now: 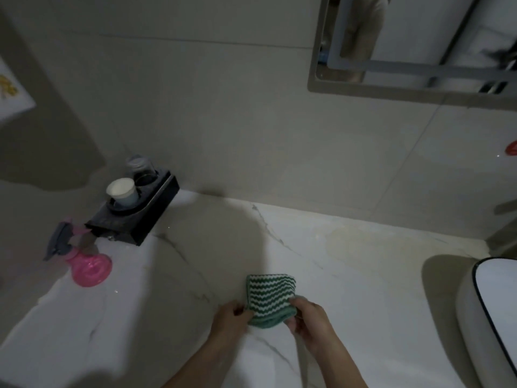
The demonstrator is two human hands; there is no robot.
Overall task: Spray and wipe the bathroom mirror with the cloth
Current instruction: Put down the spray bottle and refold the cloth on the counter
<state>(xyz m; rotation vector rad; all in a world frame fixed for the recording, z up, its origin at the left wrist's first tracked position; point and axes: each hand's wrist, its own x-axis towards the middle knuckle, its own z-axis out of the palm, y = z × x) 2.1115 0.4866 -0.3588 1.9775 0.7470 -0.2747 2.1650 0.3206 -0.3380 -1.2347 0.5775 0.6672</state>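
Left hand [233,317] and right hand [309,317] both pinch the folded green-striped cloth [270,298] over the marble worktop [363,261], pink spray bottle [84,261] well left.

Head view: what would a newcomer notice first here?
First, the green-and-white striped cloth, held at its near edge by both the left hand and right hand over the white marble counter. Next, the pink spray bottle standing untouched at the counter's left end, beside a black holder with cups. The mirror hangs on the wall at upper right.
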